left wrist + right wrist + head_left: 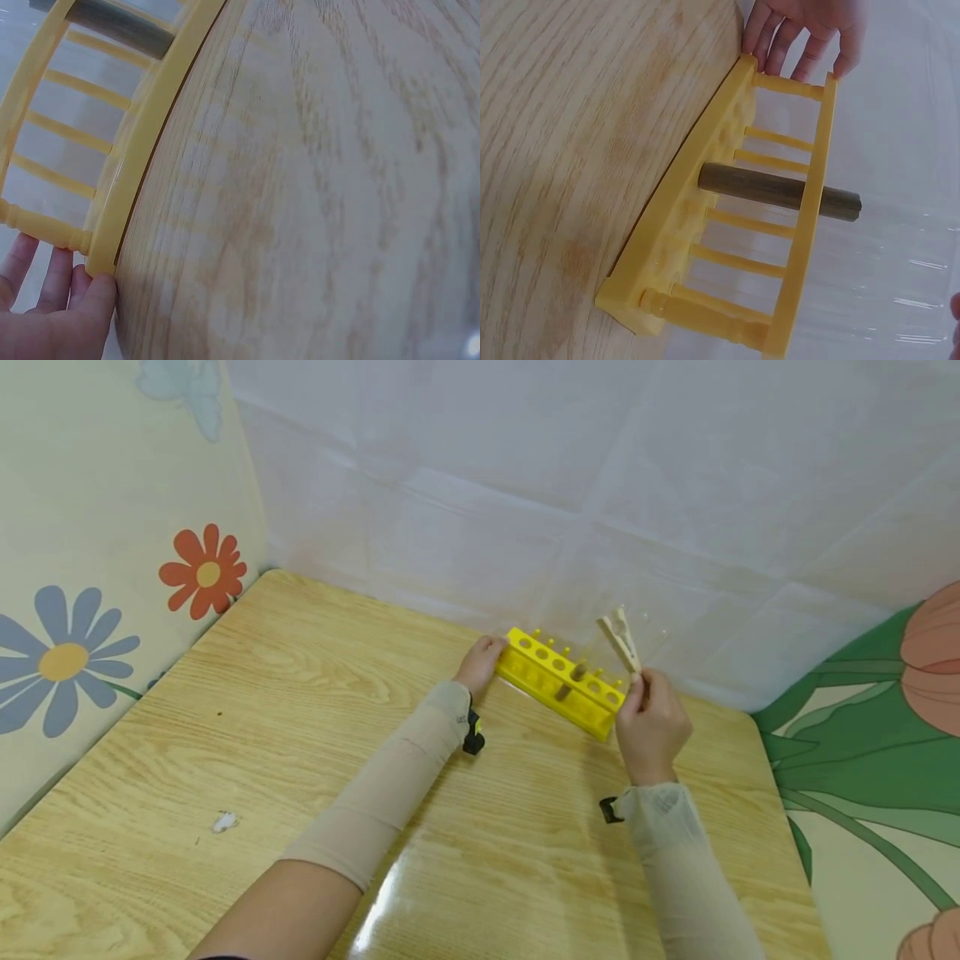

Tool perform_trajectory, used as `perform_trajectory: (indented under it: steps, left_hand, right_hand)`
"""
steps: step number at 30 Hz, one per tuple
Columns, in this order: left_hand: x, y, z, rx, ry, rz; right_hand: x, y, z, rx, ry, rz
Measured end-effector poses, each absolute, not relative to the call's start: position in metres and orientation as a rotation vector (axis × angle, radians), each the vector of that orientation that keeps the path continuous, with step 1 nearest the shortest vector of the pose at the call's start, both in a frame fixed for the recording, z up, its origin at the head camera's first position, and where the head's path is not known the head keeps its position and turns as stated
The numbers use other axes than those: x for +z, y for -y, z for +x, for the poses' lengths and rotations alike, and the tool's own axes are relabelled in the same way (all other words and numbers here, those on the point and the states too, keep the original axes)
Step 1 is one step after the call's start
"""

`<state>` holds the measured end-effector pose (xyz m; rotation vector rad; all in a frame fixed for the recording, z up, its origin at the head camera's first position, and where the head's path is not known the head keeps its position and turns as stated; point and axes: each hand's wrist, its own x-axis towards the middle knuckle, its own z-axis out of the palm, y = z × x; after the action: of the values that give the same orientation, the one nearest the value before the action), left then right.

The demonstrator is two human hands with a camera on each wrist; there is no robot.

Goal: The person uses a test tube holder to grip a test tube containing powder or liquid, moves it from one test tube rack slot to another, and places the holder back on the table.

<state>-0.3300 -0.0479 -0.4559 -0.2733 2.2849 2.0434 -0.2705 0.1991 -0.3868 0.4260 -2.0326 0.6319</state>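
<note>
A yellow test tube rack (592, 720) stands on the table near the back wall. At its left end my left hand (480, 664) grips it; the left wrist view has the fingers (56, 277) around the end post and base. One dark brown cylinder (754, 185) passes through the rack's top plate and stands against its base. Just past the rack's right end, my right hand (656, 727) pinches a pale wooden test tube clamp (632, 660), whose prongs point up. Faint clear outlines with highlights (922, 262) show beside the rack's top.
The wood-grain table (337, 693) spreads widely in front, with a small white patch (223, 822) at left. A white sheet (487, 485) covers the back wall. Flower-painted panels (75, 527) border both sides. Short yellow pegs (551, 641) line the rack's back.
</note>
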Motion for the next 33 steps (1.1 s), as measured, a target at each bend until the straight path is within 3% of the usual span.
perform_trajectory:
  steps: [20, 33]
  left_hand:
    - [-0.449, 0.061, -0.324, 2.06, -2.301, -0.28]
    - [-0.453, 0.048, -0.325, 2.082, -2.271, -0.265]
  right_hand:
    - [-0.415, -0.169, -0.254, 0.619, 2.075, 0.57]
    - [-0.45, -0.175, -0.239, 0.69, 2.355, 0.549]
